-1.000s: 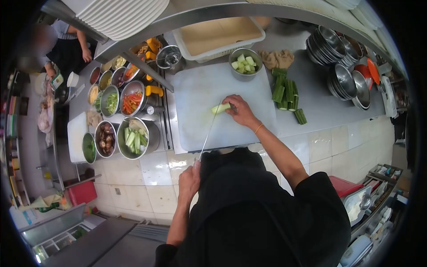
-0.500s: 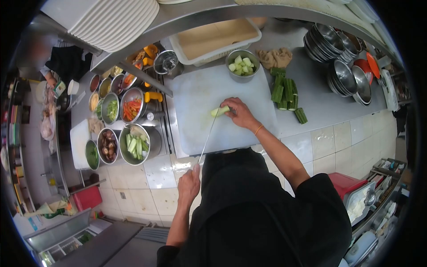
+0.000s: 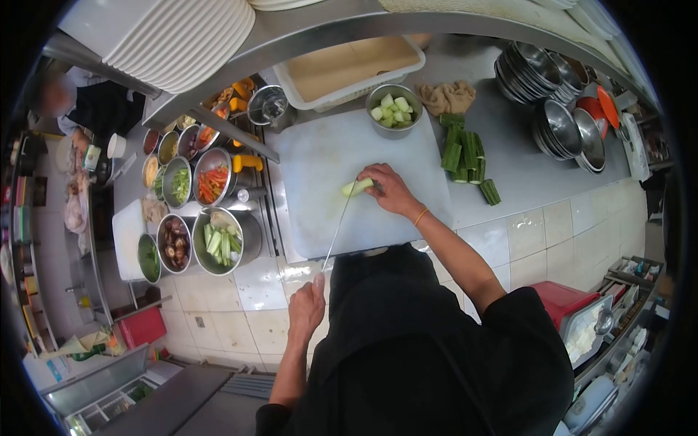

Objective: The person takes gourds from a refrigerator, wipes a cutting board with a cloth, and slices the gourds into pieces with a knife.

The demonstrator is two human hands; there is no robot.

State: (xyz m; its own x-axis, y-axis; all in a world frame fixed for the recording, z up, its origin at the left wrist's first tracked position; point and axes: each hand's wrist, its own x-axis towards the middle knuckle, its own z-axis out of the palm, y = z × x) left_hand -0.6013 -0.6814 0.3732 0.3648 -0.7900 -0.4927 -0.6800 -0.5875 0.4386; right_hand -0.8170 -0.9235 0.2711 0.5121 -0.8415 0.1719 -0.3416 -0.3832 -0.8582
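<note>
My left hand (image 3: 307, 305) is closed round the handle of a long kitchen knife (image 3: 336, 236), below the near edge of the white cutting board (image 3: 313, 152). The blade points away from me, and its far end lies across a peeled, pale green vegetable piece (image 3: 358, 187). My right hand (image 3: 389, 190) grips that piece from the right, fingers bent over its end. Beyond it, at the board's far edge, stands a metal bowl (image 3: 393, 133) of pale green chunks. Several dark green, ridged vegetable lengths (image 3: 465, 154) lie right of the board.
To the left stand several metal bowls, one with red pepper strips (image 3: 213, 183) and a pot of pale green sticks (image 3: 222, 245). A white basket (image 3: 349, 69), a brown cloth (image 3: 446, 98) and stacked metal bowls (image 3: 560, 127) are behind. A shelf with plates (image 3: 174, 43) overhangs. Another person (image 3: 109, 102) stands far left.
The view has shifted slightly. Both hands, the knife and the vegetable piece look almost the same. The other person at the far left has moved a little.
</note>
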